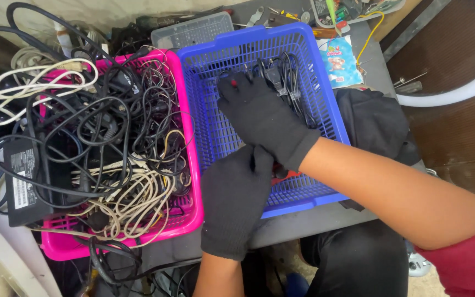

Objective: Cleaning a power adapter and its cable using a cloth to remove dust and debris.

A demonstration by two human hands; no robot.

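My right hand (262, 118), in a black glove, reaches into a blue plastic basket (325, 104). Its fingers lie flat and apart on the basket floor, beside a small bundle of black cables (281, 77) at the far end. My left hand (236, 201), also in a black glove, rests on the blue basket's near left corner. Its fingertips are hidden under my right wrist. A small red thing (288, 176) shows on the basket floor just past my left hand. Whether the left hand holds anything cannot be seen.
A pink basket (191, 217) at the left is heaped with tangled black and white cables (122, 137) and a black power adapter (23, 181). A grey crate (191, 30) stands behind it. Black cloth (375, 121) lies at the right, with tools and a small packet (339, 60) beyond.
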